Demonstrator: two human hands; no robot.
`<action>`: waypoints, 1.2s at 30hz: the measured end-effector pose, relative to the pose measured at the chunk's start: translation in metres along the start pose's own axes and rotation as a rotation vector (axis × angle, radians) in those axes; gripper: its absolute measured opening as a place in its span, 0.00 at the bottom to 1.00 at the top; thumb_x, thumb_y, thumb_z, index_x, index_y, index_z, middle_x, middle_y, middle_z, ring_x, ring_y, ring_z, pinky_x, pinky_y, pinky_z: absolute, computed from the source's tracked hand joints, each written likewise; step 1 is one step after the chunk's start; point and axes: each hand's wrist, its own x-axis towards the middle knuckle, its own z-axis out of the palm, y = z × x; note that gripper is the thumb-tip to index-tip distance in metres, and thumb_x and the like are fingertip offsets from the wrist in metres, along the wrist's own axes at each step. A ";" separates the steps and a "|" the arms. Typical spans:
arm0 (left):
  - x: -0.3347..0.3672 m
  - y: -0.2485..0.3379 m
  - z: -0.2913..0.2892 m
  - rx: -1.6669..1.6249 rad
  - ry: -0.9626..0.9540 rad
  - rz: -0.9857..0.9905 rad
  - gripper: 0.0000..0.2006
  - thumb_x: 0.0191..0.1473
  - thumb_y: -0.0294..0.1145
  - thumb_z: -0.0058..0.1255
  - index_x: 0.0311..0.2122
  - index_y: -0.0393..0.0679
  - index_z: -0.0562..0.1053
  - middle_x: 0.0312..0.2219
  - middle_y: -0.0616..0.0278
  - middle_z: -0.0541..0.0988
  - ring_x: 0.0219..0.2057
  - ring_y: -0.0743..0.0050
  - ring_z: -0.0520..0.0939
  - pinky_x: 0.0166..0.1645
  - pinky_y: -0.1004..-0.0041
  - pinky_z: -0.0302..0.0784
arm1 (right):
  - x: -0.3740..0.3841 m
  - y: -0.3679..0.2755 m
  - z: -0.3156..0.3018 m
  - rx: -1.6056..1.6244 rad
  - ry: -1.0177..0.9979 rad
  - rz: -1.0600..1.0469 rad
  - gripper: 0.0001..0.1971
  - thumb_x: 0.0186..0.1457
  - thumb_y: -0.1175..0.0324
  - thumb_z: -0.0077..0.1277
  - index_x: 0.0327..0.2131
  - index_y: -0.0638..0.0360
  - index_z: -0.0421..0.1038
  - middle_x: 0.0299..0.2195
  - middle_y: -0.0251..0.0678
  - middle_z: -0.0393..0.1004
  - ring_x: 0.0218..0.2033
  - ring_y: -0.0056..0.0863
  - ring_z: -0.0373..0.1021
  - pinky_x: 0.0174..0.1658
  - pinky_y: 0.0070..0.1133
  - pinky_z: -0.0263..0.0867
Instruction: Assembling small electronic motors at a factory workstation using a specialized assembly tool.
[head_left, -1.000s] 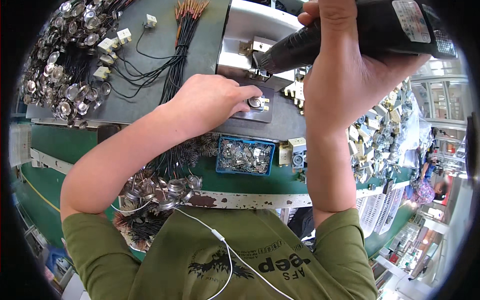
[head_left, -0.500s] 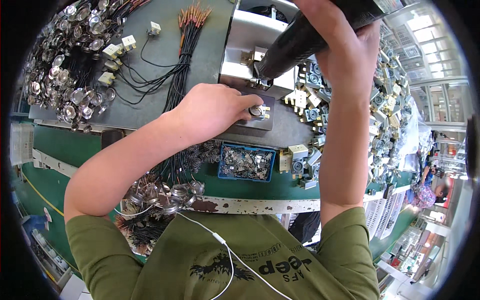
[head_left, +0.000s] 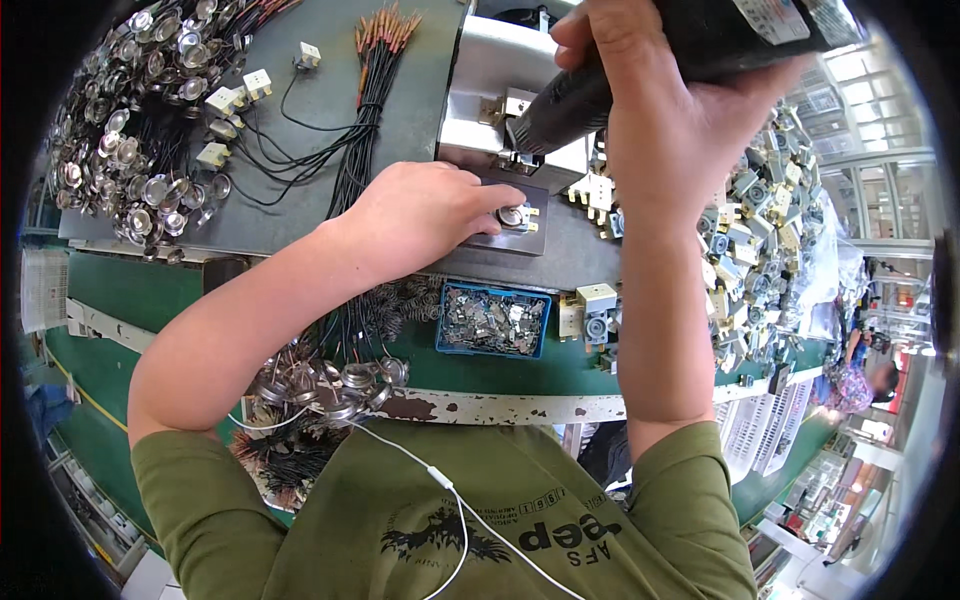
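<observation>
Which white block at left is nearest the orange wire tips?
The topmost white block: it sits apart, while the others group nearer the metal cups.

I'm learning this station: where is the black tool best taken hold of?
The black tool is probably best gripped around its thick body, coming from the right, as the right hand does: it slants, narrowing leftward toward the silver housing.

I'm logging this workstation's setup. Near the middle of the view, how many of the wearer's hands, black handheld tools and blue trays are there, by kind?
Wearer's hands: 2 (left hand, right hand)
Black handheld tool: 1
Blue tray: 1
Total: 4
</observation>
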 end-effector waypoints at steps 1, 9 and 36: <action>-0.001 -0.001 0.002 0.006 0.013 0.007 0.17 0.61 0.43 0.54 0.53 0.54 0.76 0.30 0.61 0.82 0.38 0.56 0.85 0.40 0.58 0.81 | 0.004 0.000 -0.001 0.017 -0.051 0.107 0.33 0.55 0.83 0.61 0.59 0.62 0.53 0.36 0.40 0.79 0.29 0.23 0.76 0.29 0.19 0.75; 0.000 -0.002 0.004 0.035 -0.013 -0.008 0.16 0.61 0.43 0.53 0.53 0.54 0.76 0.31 0.61 0.83 0.38 0.57 0.85 0.40 0.58 0.81 | -0.002 0.021 0.013 0.412 0.023 -0.307 0.32 0.54 0.82 0.64 0.57 0.62 0.56 0.34 0.38 0.78 0.27 0.22 0.75 0.28 0.18 0.73; 0.003 -0.003 -0.001 -0.047 0.013 -0.006 0.16 0.59 0.42 0.55 0.52 0.53 0.78 0.32 0.59 0.83 0.38 0.55 0.85 0.41 0.58 0.80 | -0.004 0.013 -0.064 0.103 -0.261 -0.173 0.08 0.61 0.75 0.56 0.40 0.73 0.74 0.22 0.42 0.75 0.22 0.28 0.73 0.24 0.24 0.69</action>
